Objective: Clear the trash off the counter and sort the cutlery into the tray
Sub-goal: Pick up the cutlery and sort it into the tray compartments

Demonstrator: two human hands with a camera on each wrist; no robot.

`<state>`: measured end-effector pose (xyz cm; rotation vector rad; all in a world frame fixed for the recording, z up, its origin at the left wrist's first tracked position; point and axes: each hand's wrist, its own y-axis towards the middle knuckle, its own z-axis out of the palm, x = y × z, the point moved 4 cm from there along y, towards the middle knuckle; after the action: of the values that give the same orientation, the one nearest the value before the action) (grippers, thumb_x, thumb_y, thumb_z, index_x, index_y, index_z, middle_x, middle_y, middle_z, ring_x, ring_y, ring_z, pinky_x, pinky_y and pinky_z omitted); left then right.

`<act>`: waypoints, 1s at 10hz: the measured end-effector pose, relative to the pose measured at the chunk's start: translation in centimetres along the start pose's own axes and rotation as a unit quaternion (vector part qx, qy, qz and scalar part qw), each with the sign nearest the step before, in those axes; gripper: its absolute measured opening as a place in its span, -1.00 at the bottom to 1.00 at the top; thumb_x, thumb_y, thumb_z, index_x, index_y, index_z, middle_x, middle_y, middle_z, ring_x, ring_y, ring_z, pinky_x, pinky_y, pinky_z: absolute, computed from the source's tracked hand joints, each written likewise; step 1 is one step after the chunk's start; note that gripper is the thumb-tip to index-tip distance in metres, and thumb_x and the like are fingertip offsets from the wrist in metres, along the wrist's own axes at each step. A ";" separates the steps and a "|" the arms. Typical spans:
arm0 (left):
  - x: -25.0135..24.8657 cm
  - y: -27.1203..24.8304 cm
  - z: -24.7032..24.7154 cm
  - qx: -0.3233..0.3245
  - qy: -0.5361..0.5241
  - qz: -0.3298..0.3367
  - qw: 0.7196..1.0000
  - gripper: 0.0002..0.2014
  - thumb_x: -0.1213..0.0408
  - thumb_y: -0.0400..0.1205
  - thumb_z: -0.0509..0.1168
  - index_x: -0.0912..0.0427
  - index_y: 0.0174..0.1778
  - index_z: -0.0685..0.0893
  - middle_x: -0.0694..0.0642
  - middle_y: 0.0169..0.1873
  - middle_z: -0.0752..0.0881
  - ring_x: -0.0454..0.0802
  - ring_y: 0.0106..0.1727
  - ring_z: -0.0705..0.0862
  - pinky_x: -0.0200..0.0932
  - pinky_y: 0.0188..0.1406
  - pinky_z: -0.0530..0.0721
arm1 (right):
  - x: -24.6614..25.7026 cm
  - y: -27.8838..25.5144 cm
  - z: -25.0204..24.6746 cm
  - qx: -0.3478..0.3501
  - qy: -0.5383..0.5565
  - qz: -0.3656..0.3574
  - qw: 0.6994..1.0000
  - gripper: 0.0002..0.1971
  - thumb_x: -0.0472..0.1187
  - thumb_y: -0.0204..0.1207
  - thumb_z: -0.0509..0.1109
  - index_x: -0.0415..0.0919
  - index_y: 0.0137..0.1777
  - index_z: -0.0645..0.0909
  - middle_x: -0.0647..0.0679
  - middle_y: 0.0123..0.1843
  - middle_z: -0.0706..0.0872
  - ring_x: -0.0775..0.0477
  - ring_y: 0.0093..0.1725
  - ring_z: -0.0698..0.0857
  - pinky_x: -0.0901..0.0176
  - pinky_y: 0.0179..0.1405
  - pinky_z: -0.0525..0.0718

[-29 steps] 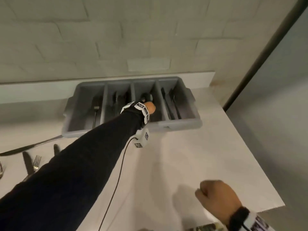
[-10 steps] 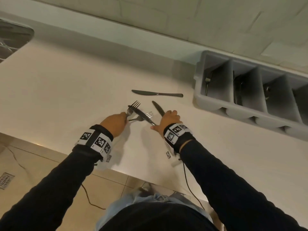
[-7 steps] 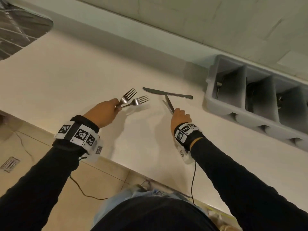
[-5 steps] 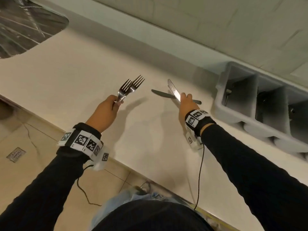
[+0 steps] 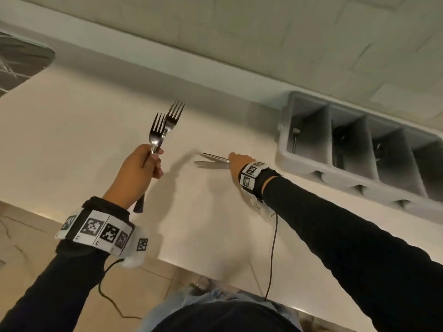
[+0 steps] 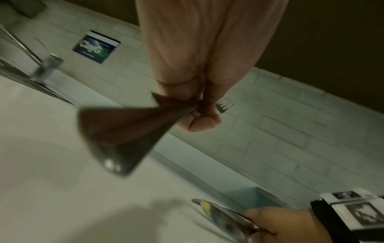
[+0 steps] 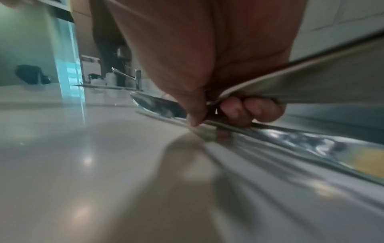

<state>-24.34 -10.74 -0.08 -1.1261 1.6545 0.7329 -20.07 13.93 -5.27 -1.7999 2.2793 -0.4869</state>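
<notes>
Steel forks [image 5: 165, 127], two of them, are held upright in the left hand [image 5: 137, 173], whose fingers are curled round the handles; the tines point up and away, one fork a little ahead of the other, and the handle ends stick out below the palm. In the left wrist view the handles [image 6: 124, 131] are blurred into a dark wedge, and only one set of tines [image 6: 225, 105] is seen past the knuckles.

Two knives [image 5: 212, 160] are gripped by the right hand [image 5: 238, 160] low over the pale desk [image 5: 72, 130], with the blades pointing left. In the right wrist view one knife [image 7: 311, 85] is seen clamped in the curled fingers [image 7: 249, 110], while the other knife [image 7: 162, 105] is pinched under the thumb and lies along the desk; whether it is touching the surface cannot be told.

The grey tray [image 5: 304, 172] is set against the tiled wall, to the right of both hands and well apart from the forks. A fork [image 5: 296, 137] is stood in its leftmost compartment; dark items are seen in the next compartments but cannot be made out. A sink [image 5: 21, 61] is at the far left.
</notes>
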 end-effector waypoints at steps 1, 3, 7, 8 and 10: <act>-3.4 1.0 3.1 0.039 0.007 0.050 0.998 -0.84 0.29 0.74 -0.04 0.10 -0.01 0.45 -0.02 -0.30 0.71 0.03 -0.09 0.67 -0.05 0.17 0.56 | -2.0 -3.8 -1.1 -0.056 0.097 0.040 0.993 -0.74 -0.25 0.61 0.13 -0.27 0.27 0.33 -0.24 0.04 0.69 -0.20 -0.17 0.61 -0.01 -0.14 0.62; -13.5 4.5 13.1 0.078 -0.044 0.187 0.978 -0.84 0.28 0.75 -0.04 -0.02 -0.07 0.39 -0.08 -0.19 0.74 0.02 0.06 0.65 -0.10 0.04 0.43 | -11.6 -15.2 -5.4 -0.271 0.494 0.115 0.818 -0.94 -0.14 0.68 0.07 0.00 0.01 0.36 -0.06 -0.12 0.73 -0.07 -0.04 0.70 0.07 0.07 0.61; -17.0 16.3 36.1 0.195 0.179 -0.030 0.964 -0.70 0.52 0.60 0.23 0.54 0.24 0.54 0.40 0.13 0.68 0.27 0.14 0.69 -0.30 -0.13 0.80 | -30.1 -25.7 -5.9 -0.383 0.704 0.109 0.588 -0.92 -0.21 0.70 0.04 0.00 0.05 0.31 -0.06 -0.40 0.43 -0.06 -0.44 0.50 -0.01 -0.29 0.69; -15.4 15.9 37.9 0.257 0.280 -0.060 0.923 -0.59 0.49 0.67 0.10 0.50 0.45 0.36 0.36 0.35 0.56 0.27 0.14 0.69 -0.31 -0.47 0.75 | -32.9 -25.2 -5.6 -0.365 0.721 0.091 0.581 -0.87 -0.19 0.69 0.05 -0.09 0.20 0.24 -0.02 -0.46 0.46 0.00 -0.50 0.51 0.08 -0.41 0.68; -16.3 15.4 38.4 0.281 0.404 -0.086 0.866 -0.62 0.45 0.63 0.21 0.48 0.37 0.48 0.40 0.31 0.62 0.06 -0.32 0.66 -0.19 -0.37 0.65 | -36.7 -23.7 -6.5 -0.339 0.751 0.086 0.559 -0.91 -0.19 0.69 0.07 -0.08 0.14 0.23 0.02 -0.53 0.46 0.03 -0.57 0.49 0.04 -0.42 0.62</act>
<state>-22.19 33.69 1.13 -1.1812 2.1991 -0.4213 7.92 45.52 7.80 -1.2448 4.1593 -1.8957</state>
